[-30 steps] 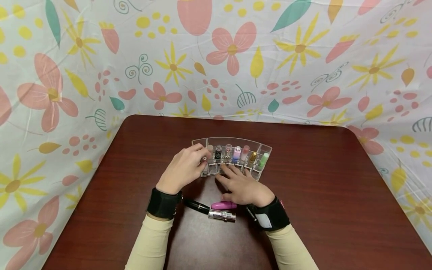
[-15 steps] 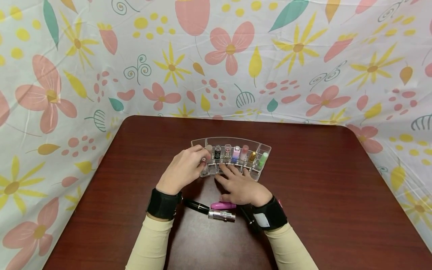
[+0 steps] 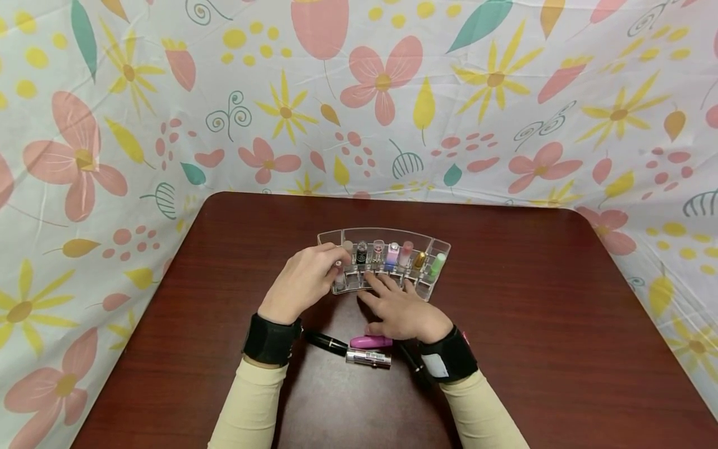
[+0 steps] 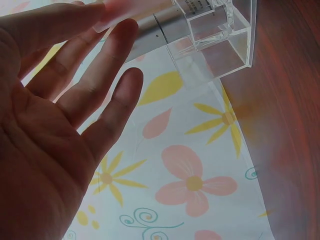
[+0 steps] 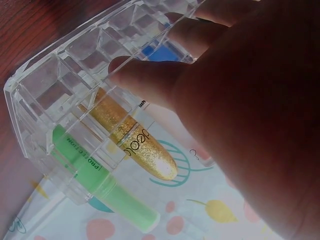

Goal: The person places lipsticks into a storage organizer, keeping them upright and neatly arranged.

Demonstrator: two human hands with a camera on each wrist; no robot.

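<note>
A clear acrylic makeup organizer (image 3: 387,231) stands on the table. My left hand (image 3: 300,280) is at its left end. There its thumb and index finger pinch a small translucent pink cosmetic tube (image 4: 132,11) over the front-row compartment. My right hand (image 3: 408,313) rests spread on the organizer's front, fingers extended over the front compartments. The back row holds a black-capped tube (image 3: 361,252), a purple-and-blue tube (image 3: 392,254), a pink tube (image 3: 406,254), a gold tube (image 5: 135,135) and a green tube (image 5: 100,175).
In front of the organizer lie a black tube (image 3: 325,343), a silver tube (image 3: 368,358) and a magenta tube (image 3: 370,342). Another black tube (image 3: 412,358) is partly hidden by my right wrist. A flowered cloth (image 3: 359,100) hangs behind the table (image 3: 550,312).
The right wrist has shifted slightly left, and the black tube beside it shows differently. My left hand stays almost still, with the pink tube held in place.
</note>
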